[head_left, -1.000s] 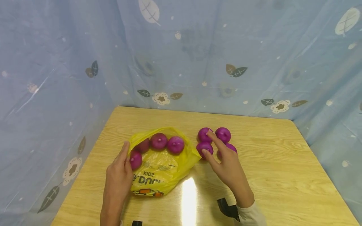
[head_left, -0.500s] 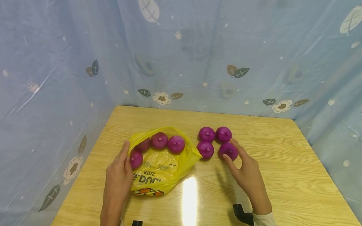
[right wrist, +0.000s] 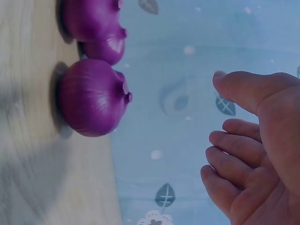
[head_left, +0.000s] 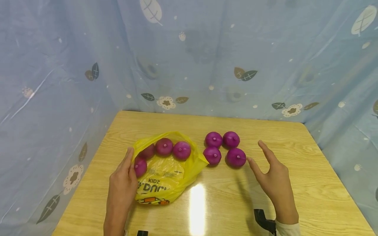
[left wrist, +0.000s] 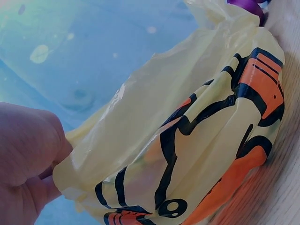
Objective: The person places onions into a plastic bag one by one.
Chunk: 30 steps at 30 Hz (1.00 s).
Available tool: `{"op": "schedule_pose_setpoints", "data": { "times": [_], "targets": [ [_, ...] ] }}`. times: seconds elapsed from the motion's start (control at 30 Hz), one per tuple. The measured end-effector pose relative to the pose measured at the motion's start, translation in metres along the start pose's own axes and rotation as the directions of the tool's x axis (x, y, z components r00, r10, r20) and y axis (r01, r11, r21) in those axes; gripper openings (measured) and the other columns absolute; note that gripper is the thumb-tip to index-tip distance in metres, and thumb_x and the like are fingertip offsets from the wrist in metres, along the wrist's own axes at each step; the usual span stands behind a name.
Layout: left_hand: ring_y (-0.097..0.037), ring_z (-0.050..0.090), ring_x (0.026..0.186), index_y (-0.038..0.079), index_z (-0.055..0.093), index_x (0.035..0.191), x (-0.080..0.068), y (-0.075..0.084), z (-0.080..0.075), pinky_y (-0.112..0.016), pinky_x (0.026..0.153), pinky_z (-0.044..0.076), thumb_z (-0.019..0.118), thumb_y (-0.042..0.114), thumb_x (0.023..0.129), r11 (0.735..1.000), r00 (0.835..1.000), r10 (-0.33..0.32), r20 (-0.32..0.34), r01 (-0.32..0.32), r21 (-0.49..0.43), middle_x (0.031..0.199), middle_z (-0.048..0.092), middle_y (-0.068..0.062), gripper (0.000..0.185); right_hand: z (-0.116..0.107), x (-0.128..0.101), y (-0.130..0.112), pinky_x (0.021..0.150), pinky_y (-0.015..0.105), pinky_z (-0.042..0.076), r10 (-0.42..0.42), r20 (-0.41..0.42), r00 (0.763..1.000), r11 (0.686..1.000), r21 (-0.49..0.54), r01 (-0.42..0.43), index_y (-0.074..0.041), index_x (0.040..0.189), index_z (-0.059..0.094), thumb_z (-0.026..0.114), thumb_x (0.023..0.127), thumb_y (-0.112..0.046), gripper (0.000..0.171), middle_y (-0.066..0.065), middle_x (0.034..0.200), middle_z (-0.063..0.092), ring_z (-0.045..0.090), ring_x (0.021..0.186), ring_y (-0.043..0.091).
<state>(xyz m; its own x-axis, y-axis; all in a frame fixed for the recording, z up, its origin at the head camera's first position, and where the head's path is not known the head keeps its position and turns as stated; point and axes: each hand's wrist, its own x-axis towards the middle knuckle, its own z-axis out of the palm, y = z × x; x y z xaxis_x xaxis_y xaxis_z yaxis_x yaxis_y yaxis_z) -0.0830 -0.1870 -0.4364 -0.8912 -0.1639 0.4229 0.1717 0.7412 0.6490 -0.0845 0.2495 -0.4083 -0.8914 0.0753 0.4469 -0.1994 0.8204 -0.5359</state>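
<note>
A yellow plastic bag (head_left: 165, 178) with an orange and black print lies on the left of the wooden table (head_left: 224, 203). Several purple onions sit in its open mouth, among them one (head_left: 164, 146) at the back and another (head_left: 181, 150) beside it. My left hand (head_left: 127, 160) pinches the bag's left edge; in the left wrist view the bag (left wrist: 197, 117) runs in between the thumb and fingers of the left hand (left wrist: 51, 164). Several more onions stand in a cluster right of the bag, the nearest (head_left: 236, 157) at front right. My right hand (head_left: 256, 152) hovers just right of that onion (right wrist: 93, 96), fingers spread, holding nothing.
A blue plastic sheet (head_left: 206, 59) with leaf and flower prints hangs close behind the table and down both sides. The table's right edge runs near the sheet. A bright glare patch (head_left: 197, 203) lies on the wood in front of the bag.
My right hand left the onion cluster: it went from the rear left onions to the front right one, then drew back right and off it. The left hand and bag stayed put.
</note>
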Motion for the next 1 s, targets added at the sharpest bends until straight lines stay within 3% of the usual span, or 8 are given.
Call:
{"op": "schedule_pose_setpoints", "data": {
  "times": [0.2,0.43,0.7,1.0],
  "targets": [
    [-0.036,0.055,0.140,0.012,0.047,0.161,-0.001,0.000,0.000,-0.055,0.109,0.049,0.059,-0.011,0.101,1.000,1.000,-0.007,-0.004,0.007,0.002,0.159,0.051,-0.010,0.065,0.016,0.004,0.014,0.096,0.071,0.054,0.018,0.119,0.993,0.999,0.029,-0.021,-0.013,0.164,0.041,0.079,0.098,-0.028,0.077,0.023,0.159,0.049,0.059,0.126,0.056],
    [-0.035,0.054,0.140,0.013,0.046,0.161,-0.001,-0.001,0.000,-0.054,0.109,0.049,0.059,-0.010,0.102,1.000,1.000,-0.006,0.001,0.006,0.000,0.160,0.051,-0.009,0.065,0.034,0.007,0.029,0.108,0.071,0.047,0.055,0.270,0.961,0.998,0.024,-0.064,-0.008,0.165,0.036,0.078,0.098,-0.039,0.085,0.023,0.164,0.042,0.050,0.137,0.056],
    [-0.034,0.053,0.141,0.014,0.045,0.161,0.000,-0.001,-0.002,-0.054,0.110,0.048,0.058,-0.009,0.103,1.000,1.000,-0.019,0.017,0.020,-0.001,0.161,0.050,-0.008,0.064,0.048,0.009,0.033,0.114,0.069,0.043,0.049,0.321,0.946,0.998,0.027,-0.061,-0.003,0.163,0.037,0.082,0.095,-0.037,0.089,0.025,0.164,0.042,0.047,0.142,0.054],
    [-0.035,0.052,0.142,0.014,0.046,0.161,0.000,0.001,-0.003,-0.055,0.110,0.049,0.056,-0.010,0.103,1.000,0.999,-0.018,0.028,0.018,-0.003,0.161,0.049,-0.009,0.064,0.058,0.005,0.039,0.113,0.070,0.044,0.038,0.302,0.953,0.998,0.027,-0.048,-0.004,0.160,0.042,0.085,0.092,-0.024,0.083,0.029,0.159,0.047,0.052,0.137,0.054]
  ]
}}
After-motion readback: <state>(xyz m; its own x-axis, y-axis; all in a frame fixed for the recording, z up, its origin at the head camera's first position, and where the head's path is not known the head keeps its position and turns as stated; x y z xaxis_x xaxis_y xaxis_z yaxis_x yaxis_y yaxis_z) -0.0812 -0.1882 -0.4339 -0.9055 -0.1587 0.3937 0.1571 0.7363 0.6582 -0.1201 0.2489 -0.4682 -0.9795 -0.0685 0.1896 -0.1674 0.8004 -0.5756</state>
